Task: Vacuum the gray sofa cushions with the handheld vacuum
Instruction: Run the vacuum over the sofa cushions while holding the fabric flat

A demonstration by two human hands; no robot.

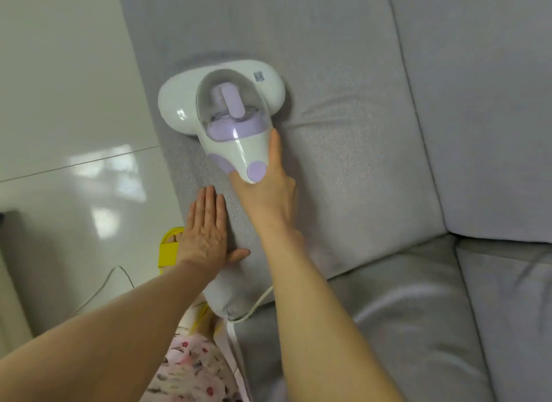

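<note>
The handheld vacuum [222, 102], white with lilac parts and a clear dust cup, lies head-down on the gray sofa cushion [343, 162], close to the cushion edge that faces the floor [74, 102]. The right hand [265, 192] grips its handle from behind, with the fingers wrapped around it and 1 finger stretched along the vacuum's right side. The left hand [206, 231] lies flat on the same cushion just behind the vacuum, fingers straight and together, thumb spread out, holding nothing. A white cord [257, 303] trails from under the right forearm over the cushion's near corner. A yellow slipper [168, 249] sits on the glossy tiles beside the left wrist, and pink floral clothing [191, 368] shows between the forearms.
</note>
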